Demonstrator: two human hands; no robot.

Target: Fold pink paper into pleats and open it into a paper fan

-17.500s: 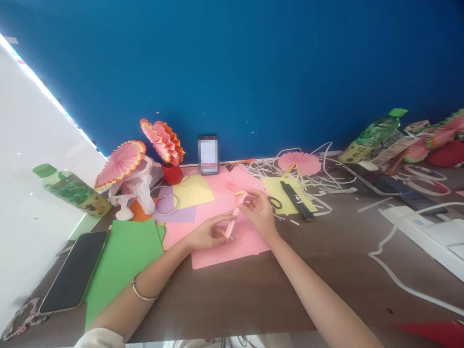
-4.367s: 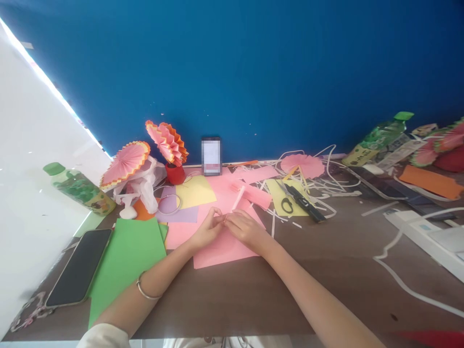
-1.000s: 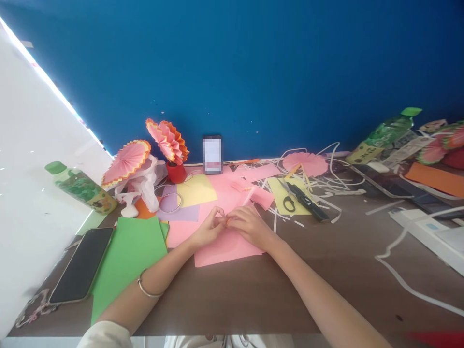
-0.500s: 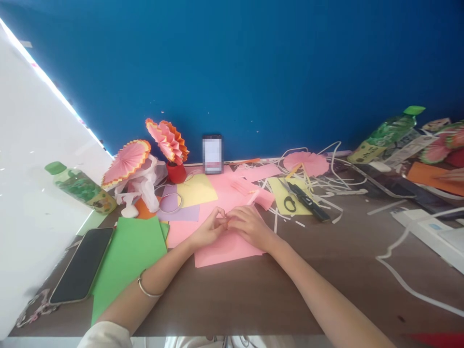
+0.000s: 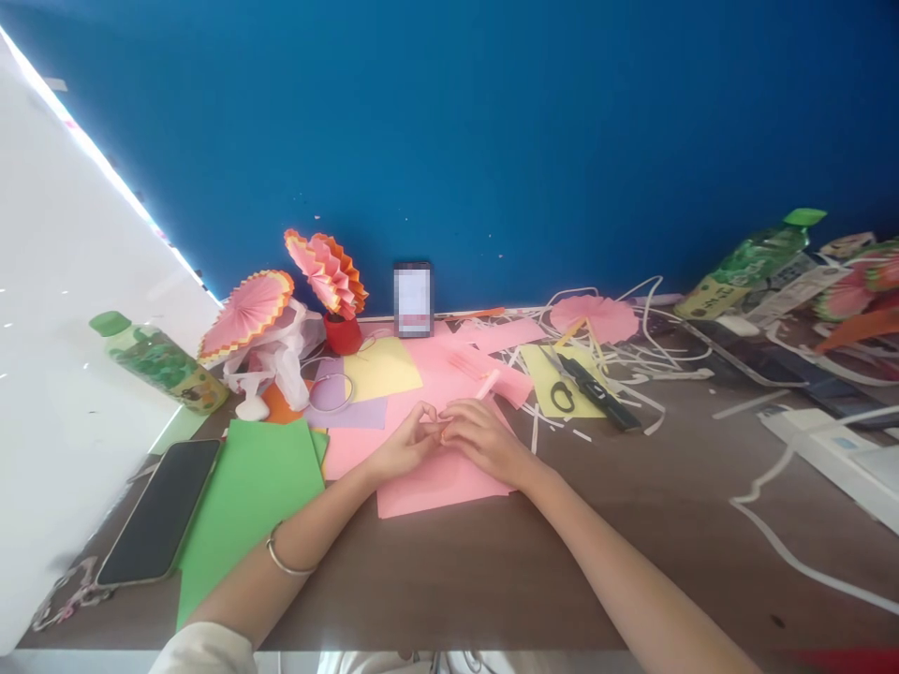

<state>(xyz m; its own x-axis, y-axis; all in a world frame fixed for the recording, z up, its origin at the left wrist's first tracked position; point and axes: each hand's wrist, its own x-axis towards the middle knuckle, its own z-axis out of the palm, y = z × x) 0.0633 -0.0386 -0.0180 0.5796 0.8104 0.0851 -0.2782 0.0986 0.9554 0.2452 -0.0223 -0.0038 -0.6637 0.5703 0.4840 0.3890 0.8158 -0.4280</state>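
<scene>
My left hand (image 5: 407, 443) and my right hand (image 5: 484, 438) meet over the pink paper (image 5: 442, 487) lying at the table's middle. Fingers of both are bent and pressed together at the tips. From behind my right hand pokes the pale end of a thin rolled piece of pink paper (image 5: 487, 383); the rest of it is hidden by the fingers. A folded pink strip (image 5: 511, 384) lies just beyond. To the right, scissors (image 5: 562, 395) and a black pen-like tool (image 5: 596, 393) rest on a yellow sheet (image 5: 544, 374).
On the left are green paper (image 5: 259, 496), a dark phone (image 5: 161, 510) and a green-capped bottle (image 5: 161, 365). Behind stand a paper flower in a red pot (image 5: 342, 334) and an upright phone (image 5: 413, 300). White paper strips (image 5: 653, 351) and a white cable (image 5: 787, 552) lie rightward.
The pale end of the pink roll shows a little more beyond my right hand, and the fingers have shifted slightly. At far right, another person's hand has left the orange paper.
</scene>
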